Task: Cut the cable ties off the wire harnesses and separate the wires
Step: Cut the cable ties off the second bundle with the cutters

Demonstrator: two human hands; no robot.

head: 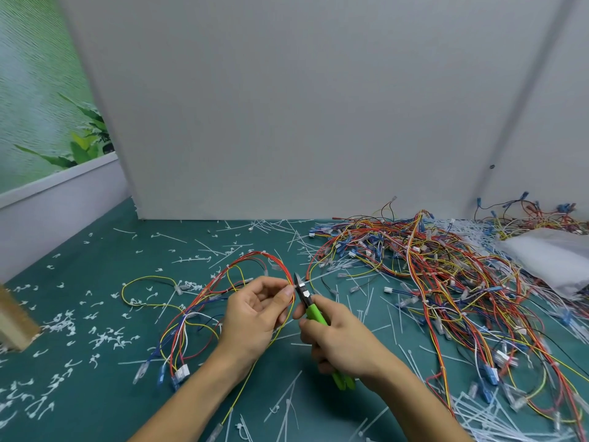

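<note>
Fingers (288, 291) of the left hand (255, 314) are curled, and index and thumb pinch a strand of one wire harness (271, 258), whose red, yellow and blue wires arc away beyond the fingertips and loop back to the outer side of that hand, ending in white and blue connectors (180, 374) beside the wrist. Right hand (338, 339) is wrapped tight around the green handles of one pair of flush cutters (310, 309); the blade tips point up just beside the left fingertips, though whether they touch the wire cannot be told. Beyond and to the outer side of the right fingers lies a big tangled pile of harnesses (430, 269), too many to count, with wires crossing one another. Past that pile sits one translucent white plastic bag (548, 256); its contents cannot be made out. Cut cable-tie loops (105, 339) lie scattered past the left hand in uncountable numbers, and straight tie tails (287, 406) litter the green mat (95, 266) below both wrists. One grey partition board (287, 106) stands behind everything, and one wooden block (14, 320) sits far out to the left.
</note>
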